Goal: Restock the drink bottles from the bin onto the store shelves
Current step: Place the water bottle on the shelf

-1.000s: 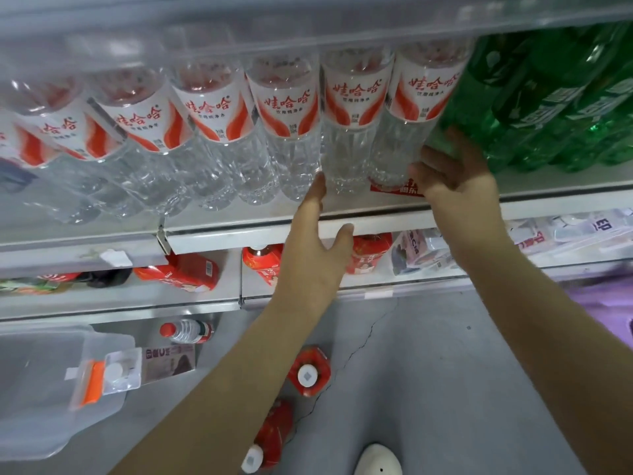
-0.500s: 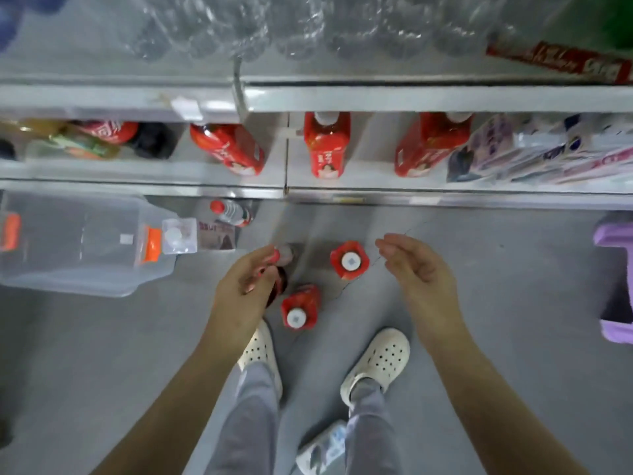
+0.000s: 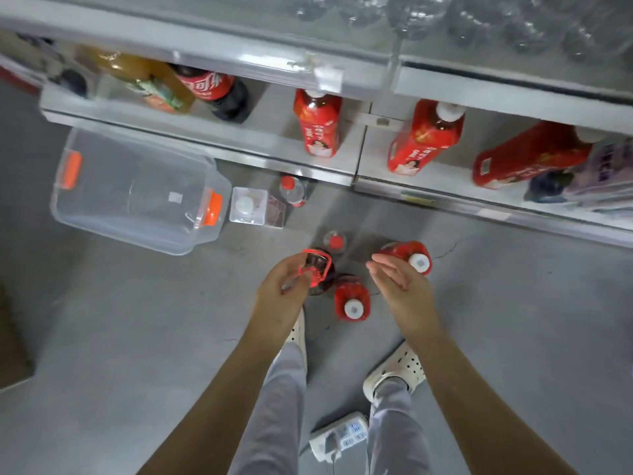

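Note:
My left hand (image 3: 284, 291) has its fingers curled round the red carry loop of a dark cola bottle (image 3: 320, 274) standing on the floor. My right hand (image 3: 399, 282) hovers open, palm inward, just in front of a red tea bottle with a white cap (image 3: 412, 255). A second red tea bottle (image 3: 352, 301) stands between my hands, and a red-capped bottle (image 3: 334, 241) stands behind the cola. The clear bin (image 3: 137, 186) with orange latches sits on the floor at left with nothing visible inside. Three red tea bottles (image 3: 318, 126) stand on the low shelf (image 3: 342, 169).
A square clear bottle (image 3: 246, 209) and a small water bottle (image 3: 293, 192) stand by the bin. A cola bottle (image 3: 212, 89) and an amber bottle (image 3: 144, 80) sit on the shelf's left. Water bottles (image 3: 479, 22) fill the shelf above. A power strip (image 3: 339, 435) lies between my feet.
My view dropped from the water-bottle shelf to the floor. Both hands came down from the shelf, and my left hand closed on the cola bottle's red loop.

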A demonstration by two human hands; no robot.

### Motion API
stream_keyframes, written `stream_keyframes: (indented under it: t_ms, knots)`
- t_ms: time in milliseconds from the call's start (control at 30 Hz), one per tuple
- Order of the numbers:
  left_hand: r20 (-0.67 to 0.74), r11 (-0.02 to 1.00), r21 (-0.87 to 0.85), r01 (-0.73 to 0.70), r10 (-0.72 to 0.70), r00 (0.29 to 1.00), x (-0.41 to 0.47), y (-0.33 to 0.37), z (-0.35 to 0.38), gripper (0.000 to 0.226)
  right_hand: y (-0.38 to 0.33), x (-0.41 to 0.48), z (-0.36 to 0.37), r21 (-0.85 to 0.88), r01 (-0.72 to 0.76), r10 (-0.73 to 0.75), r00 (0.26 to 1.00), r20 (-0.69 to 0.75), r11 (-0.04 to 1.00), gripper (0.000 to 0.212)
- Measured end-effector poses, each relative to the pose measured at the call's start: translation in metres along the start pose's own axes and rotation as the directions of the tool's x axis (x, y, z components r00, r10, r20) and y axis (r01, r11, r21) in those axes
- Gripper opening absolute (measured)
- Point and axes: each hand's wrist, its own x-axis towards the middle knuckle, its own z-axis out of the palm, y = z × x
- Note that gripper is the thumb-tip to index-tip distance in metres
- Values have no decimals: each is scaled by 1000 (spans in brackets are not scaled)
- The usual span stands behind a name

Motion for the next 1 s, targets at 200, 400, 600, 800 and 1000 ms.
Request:
stream_keyframes:
  t_ms: [200, 400, 600, 800, 1000]
  knots:
    - [-30, 994, -87, 64, -66, 997, 4, 2, -52, 27, -19, 2, 47, -28, -10, 11, 1000, 14, 1000, 19]
    - [11, 990, -118, 83, -82, 997, 10, 9, -94, 26, -26, 12, 78, -70, 1, -6, 997, -79, 998, 18]
    - [-27, 986, -133, 101, -106, 994, 43, -20, -100, 25, -6, 73, 83, -359, -55, 27, 996, -82, 932, 33]
    - [-9, 971, -154, 184, -188, 982, 92, -76, -64, 21, 54, 154, 83, -733, 240, -3, 951, 308, 636, 45]
    - [15, 958, -164, 236, -236, 972, 105, -109, -50, 19, 96, 188, 80, -814, 441, -69, 890, 450, 379, 34]
